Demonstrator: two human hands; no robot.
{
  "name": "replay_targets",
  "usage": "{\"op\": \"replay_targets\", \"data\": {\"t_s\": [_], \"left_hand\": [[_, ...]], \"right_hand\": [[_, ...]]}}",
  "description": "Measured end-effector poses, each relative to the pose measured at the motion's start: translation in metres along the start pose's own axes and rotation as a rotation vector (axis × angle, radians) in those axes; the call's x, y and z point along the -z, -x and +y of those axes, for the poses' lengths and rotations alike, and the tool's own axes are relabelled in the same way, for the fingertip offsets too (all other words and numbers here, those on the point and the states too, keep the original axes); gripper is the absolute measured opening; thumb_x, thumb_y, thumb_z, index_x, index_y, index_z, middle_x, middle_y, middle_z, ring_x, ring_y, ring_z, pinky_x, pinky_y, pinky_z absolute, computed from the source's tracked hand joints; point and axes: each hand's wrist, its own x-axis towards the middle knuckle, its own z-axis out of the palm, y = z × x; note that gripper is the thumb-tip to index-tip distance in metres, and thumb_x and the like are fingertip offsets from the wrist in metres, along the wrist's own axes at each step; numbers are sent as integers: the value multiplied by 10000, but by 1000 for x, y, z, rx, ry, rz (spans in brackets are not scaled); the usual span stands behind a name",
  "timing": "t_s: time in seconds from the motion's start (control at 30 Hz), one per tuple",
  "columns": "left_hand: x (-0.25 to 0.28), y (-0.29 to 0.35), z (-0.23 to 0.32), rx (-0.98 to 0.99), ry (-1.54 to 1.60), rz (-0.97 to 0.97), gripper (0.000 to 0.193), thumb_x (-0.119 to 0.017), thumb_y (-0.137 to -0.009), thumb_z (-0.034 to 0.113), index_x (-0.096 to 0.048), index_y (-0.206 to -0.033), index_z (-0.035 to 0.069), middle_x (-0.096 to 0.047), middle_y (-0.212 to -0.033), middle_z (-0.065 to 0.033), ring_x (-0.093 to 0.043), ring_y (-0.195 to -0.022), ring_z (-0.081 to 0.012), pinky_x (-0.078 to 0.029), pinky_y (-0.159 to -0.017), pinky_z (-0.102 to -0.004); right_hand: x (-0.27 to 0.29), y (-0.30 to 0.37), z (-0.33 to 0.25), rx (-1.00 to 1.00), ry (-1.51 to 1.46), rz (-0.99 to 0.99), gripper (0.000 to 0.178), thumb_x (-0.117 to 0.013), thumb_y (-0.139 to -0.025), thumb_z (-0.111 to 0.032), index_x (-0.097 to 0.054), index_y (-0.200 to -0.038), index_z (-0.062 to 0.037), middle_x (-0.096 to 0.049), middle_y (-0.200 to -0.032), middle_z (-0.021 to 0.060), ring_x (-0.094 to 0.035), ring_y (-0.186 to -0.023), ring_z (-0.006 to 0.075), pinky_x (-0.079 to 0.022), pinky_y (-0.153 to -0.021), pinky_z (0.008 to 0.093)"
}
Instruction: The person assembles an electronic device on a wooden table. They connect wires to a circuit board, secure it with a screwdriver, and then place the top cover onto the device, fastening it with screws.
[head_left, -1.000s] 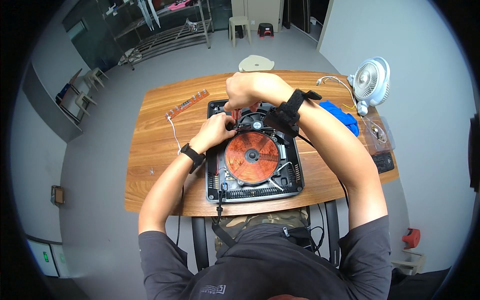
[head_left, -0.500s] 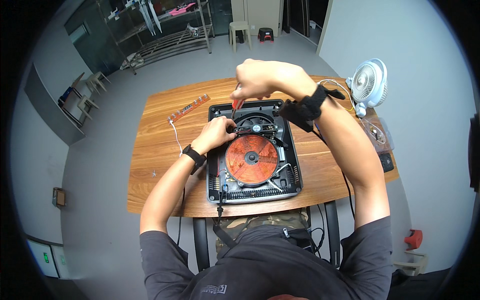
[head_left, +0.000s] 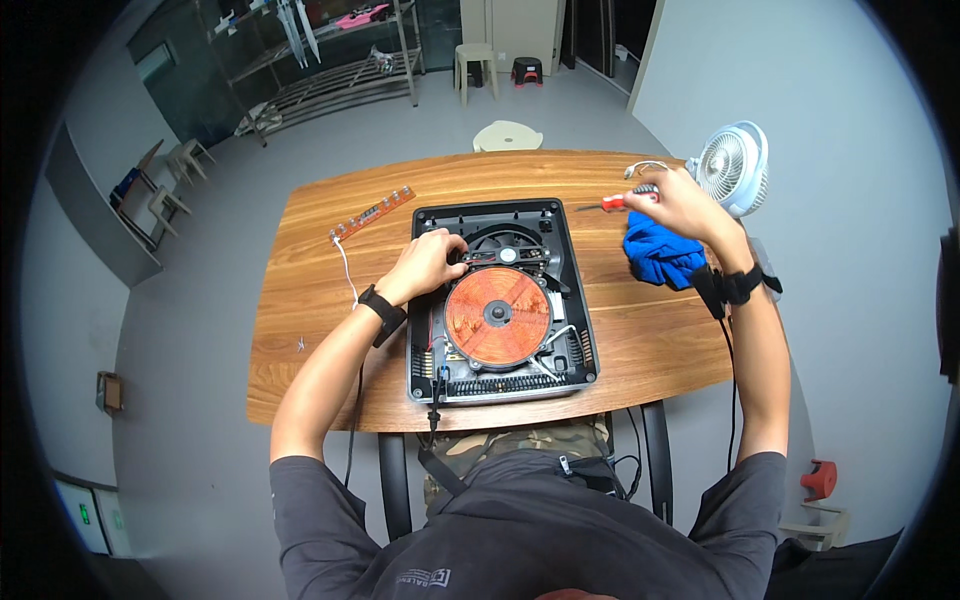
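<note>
An opened induction cooker lies on the table with its inside showing. Its round copper coil fills the middle, and a black cooling fan sits beyond it under a dark bracket. My left hand reaches over the cooker's left wall. Its fingers are bent together at the fan's left edge, and the fingertips are partly hidden. Well to the right of the cooker, my right hand is closed round a red-and-black screwdriver, whose blade points left over the bare wood.
A blue cloth lies beneath my right forearm. Behind that hand stands a pale blue fan. An orange circuit strip with a white cable rests at the table's far left. Small metal pieces lie near the left edge.
My right hand has carried the screwdriver from above the fan out to the right, past the cooker's edge. The blue cloth now shows. My left hand stays at the fan.
</note>
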Motion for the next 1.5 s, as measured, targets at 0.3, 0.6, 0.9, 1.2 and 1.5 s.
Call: {"op": "replay_targets", "data": {"t_s": [0.3, 0.6, 0.9, 1.2, 1.5], "left_hand": [[10, 2, -2, 23, 29, -41, 387, -777, -863, 258, -718, -1184, 50, -738, -1037, -183, -712, -980, -351, -558, -869, -427], [59, 30, -19, 172, -83, 1, 323, -711, -902, 257, -742, -1143, 43, -772, -992, -157, -736, -947, -346, -577, -841, -440], [99, 72, -64, 366, -211, 27, 317, -689, -927, 276, -750, -1120, 32, -779, -970, -147, -746, -943, -307, -579, -870, -424], [88, 99, -70, 444, -181, -75, 259, -748, -900, 217, -759, -1086, 37, -780, -924, -143, -755, -886, -297, -584, -835, -407], [73, 97, -53, 398, -145, -117, 241, -713, -918, 216, -757, -1073, 36, -781, -911, -134, -754, -874, -297, -583, -836, -402]], "right_hand": [[-39, 14, 20, -289, 52, -142, 554, -690, -918, -456, -737, -869, 93, -670, -764, 338, -697, -795, 485, -576, -735, 501], [-68, 20, 12, -329, 65, -83, 503, -689, -916, -502, -790, -905, -9, -719, -828, 274, -708, -838, 455, -573, -790, 515], [-98, 25, 20, -296, 229, -23, 516, -695, -905, -428, -717, -819, 81, -708, -835, 310, -714, -818, 465, -585, -768, 524], [-132, 42, 14, -363, 315, -362, 497, -748, -825, -425, -747, -861, 71, -719, -890, 306, -726, -856, 442, -602, -786, 493], [-145, 47, 23, -423, 186, -408, 508, -739, -831, -441, -759, -898, 62, -729, -887, 291, -733, -836, 435, -604, -772, 482]]}}
